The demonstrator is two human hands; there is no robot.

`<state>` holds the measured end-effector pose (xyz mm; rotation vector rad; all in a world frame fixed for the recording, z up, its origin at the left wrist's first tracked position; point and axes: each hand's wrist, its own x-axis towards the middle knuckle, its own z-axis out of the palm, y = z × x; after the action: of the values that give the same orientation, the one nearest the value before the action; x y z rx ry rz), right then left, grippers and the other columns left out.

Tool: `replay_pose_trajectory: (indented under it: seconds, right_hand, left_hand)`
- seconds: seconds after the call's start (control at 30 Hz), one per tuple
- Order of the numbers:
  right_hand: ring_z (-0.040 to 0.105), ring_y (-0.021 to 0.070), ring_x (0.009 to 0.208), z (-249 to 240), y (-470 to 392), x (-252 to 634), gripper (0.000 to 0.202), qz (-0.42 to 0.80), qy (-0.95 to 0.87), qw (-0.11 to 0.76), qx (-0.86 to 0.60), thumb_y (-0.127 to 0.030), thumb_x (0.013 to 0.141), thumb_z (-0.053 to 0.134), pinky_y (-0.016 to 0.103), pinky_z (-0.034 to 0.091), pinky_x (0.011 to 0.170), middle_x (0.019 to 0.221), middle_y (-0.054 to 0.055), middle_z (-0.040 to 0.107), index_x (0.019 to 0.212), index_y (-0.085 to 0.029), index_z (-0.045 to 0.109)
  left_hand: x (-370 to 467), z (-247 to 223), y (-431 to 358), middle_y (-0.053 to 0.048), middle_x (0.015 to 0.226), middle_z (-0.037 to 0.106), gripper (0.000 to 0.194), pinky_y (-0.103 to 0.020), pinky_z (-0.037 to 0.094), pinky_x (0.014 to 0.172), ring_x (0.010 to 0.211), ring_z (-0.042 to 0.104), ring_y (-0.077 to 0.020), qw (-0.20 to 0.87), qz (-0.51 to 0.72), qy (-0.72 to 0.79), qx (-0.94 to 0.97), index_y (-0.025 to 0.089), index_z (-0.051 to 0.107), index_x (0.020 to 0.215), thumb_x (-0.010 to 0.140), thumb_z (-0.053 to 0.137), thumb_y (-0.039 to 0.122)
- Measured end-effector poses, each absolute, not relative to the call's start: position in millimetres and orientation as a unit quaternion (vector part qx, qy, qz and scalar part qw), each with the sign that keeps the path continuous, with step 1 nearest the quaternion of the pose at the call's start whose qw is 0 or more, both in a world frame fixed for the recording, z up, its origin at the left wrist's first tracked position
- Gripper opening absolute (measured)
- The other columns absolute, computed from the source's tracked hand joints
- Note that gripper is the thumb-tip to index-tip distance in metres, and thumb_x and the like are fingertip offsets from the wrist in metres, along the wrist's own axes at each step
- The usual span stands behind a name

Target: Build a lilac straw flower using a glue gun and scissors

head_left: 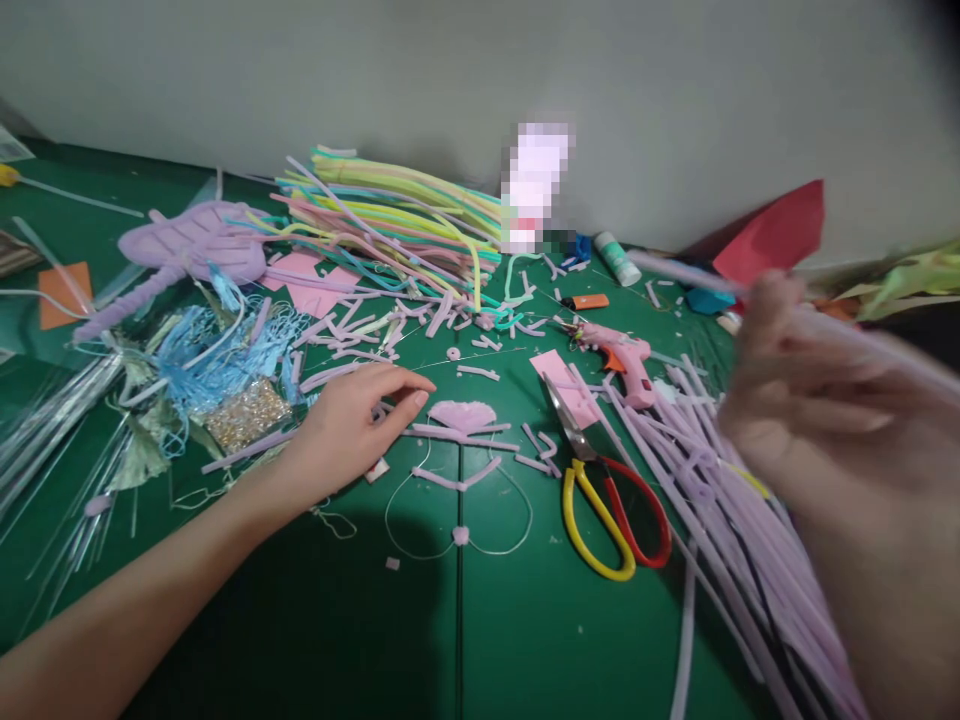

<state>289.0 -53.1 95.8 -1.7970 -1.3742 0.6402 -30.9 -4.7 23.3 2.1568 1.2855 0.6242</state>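
Note:
My right hand (795,400), blurred by motion, is raised at the right with its fingers closed on a lilac pipe cleaner (679,270) that sticks out on both sides. My left hand (367,415) rests low over the table, thumb and forefinger almost together; anything between them is too small to make out. Just right of its fingertips lies a flat arrangement: a fuzzy lilac piece (463,416), a straight lilac strip (469,438), a bent V-shaped strip (457,481), a thin looped wire (531,520) and a small lilac ball (460,537).
Scissors (589,450) with yellow and red handles lie right of centre, near a pink glue gun (626,360). Lilac pipe cleaners (739,540) pile up at right; a multicoloured bundle (397,220) lies behind. Blue tassels (202,360) and a bag of gold beads (244,412) are left.

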Motion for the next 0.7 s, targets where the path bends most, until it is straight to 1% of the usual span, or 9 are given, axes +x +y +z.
replay_pose_trajectory:
  seconds: [0.03, 0.1, 0.13, 0.2, 0.27, 0.37, 0.47, 0.6, 0.7]
  right_hand:
    - [0.065, 0.0072, 0.068, 87.9, -58.5, 279.9, 0.039, 0.337, -0.503, 0.423, -0.674, -0.037, 0.095, 0.034, 0.018, 0.031, 0.039, 0.134, -0.001, 0.065, 0.111, -0.037, 0.070]
    - [0.061, 0.0081, 0.053, 70.7, -69.9, 263.1, 0.024, 0.498, -0.422, 0.482, -0.584, -0.038, 0.082, 0.061, 0.017, 0.025, 0.029, 0.125, 0.006, 0.070, 0.102, -0.032, 0.074]
    - [0.062, 0.0103, 0.054, 62.4, -75.2, 256.0, 0.023, 0.554, -0.405, 0.470, -0.555, -0.040, 0.081, 0.066, 0.017, 0.030, 0.028, 0.118, 0.006, 0.073, 0.102, -0.032, 0.074]
    - [0.063, 0.0117, 0.053, 48.1, -83.7, 245.3, 0.019, 0.596, -0.386, 0.461, -0.532, -0.043, 0.085, 0.067, 0.017, 0.039, 0.031, 0.094, 0.006, 0.077, 0.093, -0.028, 0.075]
    - [0.063, 0.0115, 0.052, 37.5, -88.5, 238.9, 0.022, 0.598, -0.386, 0.452, -0.537, -0.044, 0.087, 0.066, 0.018, 0.045, 0.035, 0.081, 0.005, 0.075, 0.091, -0.024, 0.075]
    - [0.063, 0.0110, 0.054, 27.5, -90.4, 234.3, 0.024, 0.566, -0.408, 0.440, -0.566, -0.044, 0.088, 0.067, 0.018, 0.050, 0.039, 0.081, 0.005, 0.073, 0.093, -0.022, 0.075]
    - [0.062, 0.0105, 0.055, 22.3, -89.6, 231.4, 0.027, 0.527, -0.442, 0.416, -0.596, -0.045, 0.087, 0.067, 0.018, 0.052, 0.041, 0.081, 0.005, 0.072, 0.093, -0.020, 0.074]
    - [0.065, 0.0115, 0.054, 19.7, -88.5, 227.2, 0.033, 0.534, -0.458, 0.368, -0.608, -0.049, 0.084, 0.068, 0.019, 0.053, 0.041, 0.084, 0.007, 0.074, 0.094, -0.018, 0.071]
    - [0.066, 0.0118, 0.054, 17.6, -88.0, 223.5, 0.033, 0.544, -0.437, 0.364, -0.617, -0.050, 0.084, 0.067, 0.019, 0.053, 0.040, 0.089, 0.008, 0.075, 0.095, -0.018, 0.066]
  left_hand:
    - [-31.1, 23.1, -4.8, -0.004, 0.101, 0.072, 0.025, -0.023, 0.046, 0.061, 0.089, 0.065, -0.0167, 0.273, 0.229, 0.477, 0.803, 0.020, 0.072, 0.103, 0.095, 0.053, 0.035]
    - [-31.6, 22.8, -5.2, -0.003, 0.098, 0.071, 0.024, -0.024, 0.046, 0.065, 0.087, 0.064, -0.0164, 0.269, 0.224, 0.476, 0.807, 0.020, 0.072, 0.103, 0.095, 0.053, 0.033]
    - [-31.8, 22.6, -5.4, -0.003, 0.095, 0.071, 0.024, -0.025, 0.046, 0.067, 0.086, 0.064, -0.0163, 0.266, 0.220, 0.474, 0.810, 0.019, 0.072, 0.102, 0.095, 0.053, 0.032]
    - [-32.3, 22.0, -6.5, -0.004, 0.092, 0.069, 0.022, -0.027, 0.046, 0.072, 0.086, 0.062, -0.0169, 0.260, 0.215, 0.457, 0.823, 0.018, 0.072, 0.099, 0.094, 0.055, 0.031]
    - [-32.9, 21.1, -8.0, -0.004, 0.093, 0.066, 0.020, -0.030, 0.046, 0.078, 0.091, 0.060, -0.0186, 0.263, 0.200, 0.423, 0.844, 0.019, 0.072, 0.098, 0.093, 0.058, 0.032]
    - [-34.2, 19.7, -9.9, -0.005, 0.099, 0.063, 0.016, -0.035, 0.044, 0.086, 0.100, 0.056, -0.0217, 0.276, 0.159, 0.374, 0.871, 0.023, 0.073, 0.093, 0.090, 0.061, 0.033]
    - [-35.9, 18.1, -9.4, -0.006, 0.100, 0.061, 0.016, -0.039, 0.042, 0.089, 0.103, 0.054, -0.0236, 0.278, 0.126, 0.362, 0.881, 0.023, 0.072, 0.086, 0.089, 0.062, 0.034]
    - [-39.1, 16.4, -6.0, -0.006, 0.104, 0.061, 0.015, -0.040, 0.043, 0.088, 0.104, 0.053, -0.0243, 0.284, 0.108, 0.370, 0.878, 0.024, 0.071, 0.095, 0.088, 0.064, 0.036]
    - [-39.8, 15.4, -5.5, -0.005, 0.105, 0.058, 0.016, -0.038, 0.044, 0.085, 0.103, 0.053, -0.0237, 0.287, 0.114, 0.375, 0.874, 0.026, 0.071, 0.098, 0.089, 0.064, 0.037]
